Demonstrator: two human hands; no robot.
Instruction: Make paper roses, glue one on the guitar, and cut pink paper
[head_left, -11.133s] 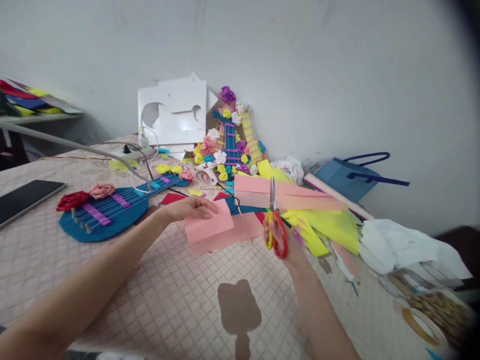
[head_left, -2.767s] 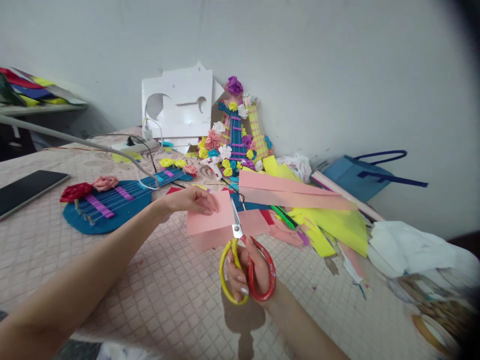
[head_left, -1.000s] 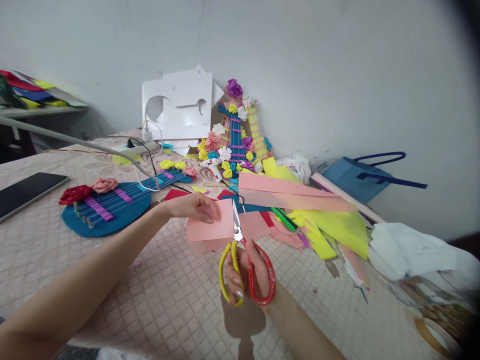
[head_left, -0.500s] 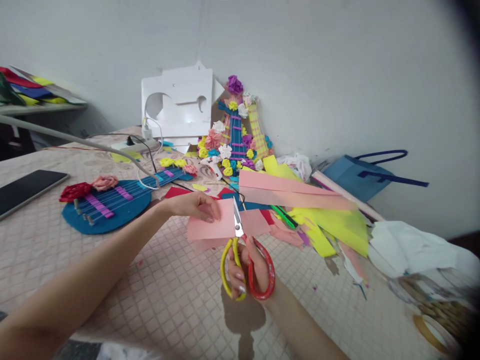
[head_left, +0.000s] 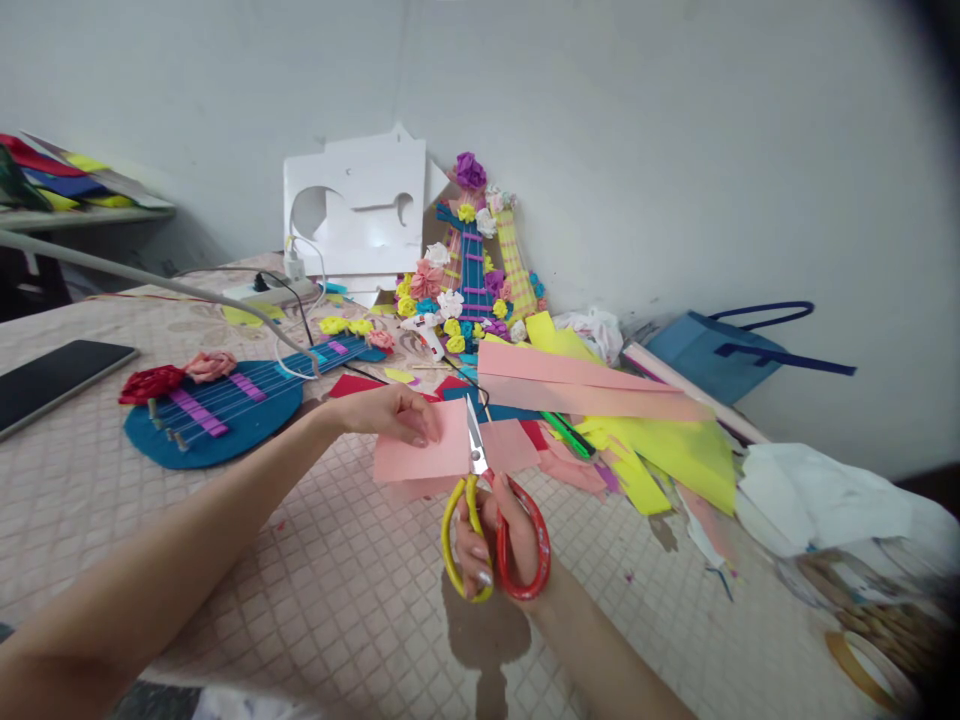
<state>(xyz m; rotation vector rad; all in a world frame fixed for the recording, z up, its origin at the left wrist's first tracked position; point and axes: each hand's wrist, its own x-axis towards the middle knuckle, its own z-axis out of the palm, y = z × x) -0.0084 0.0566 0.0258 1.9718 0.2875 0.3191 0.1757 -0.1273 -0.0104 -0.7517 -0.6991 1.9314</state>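
Note:
My left hand (head_left: 390, 412) pinches the left side of a folded pink paper sheet (head_left: 431, 456) and holds it just above the table. Fingers of my right hand (head_left: 491, 535) sit inside the yellow and red handles of a pair of scissors (head_left: 487, 520). The blades point away from me and run up the right edge of the held piece, between it and a pink piece on the right (head_left: 506, 447).
A blue paper guitar with paper roses (head_left: 217, 405) lies at the left, a dark tablet (head_left: 52, 378) beyond it. Pink and yellow paper sheets (head_left: 645, 435), a glue gun (head_left: 424, 330), a flower-covered craft (head_left: 472, 275), a blue bag (head_left: 712, 350) and tape rolls (head_left: 862, 655) crowd the back and right.
The scissors came from upright at the right to the pink sheet's right edge; over the last second the blades crept slightly forward through the paper. My left hand has kept its hold.

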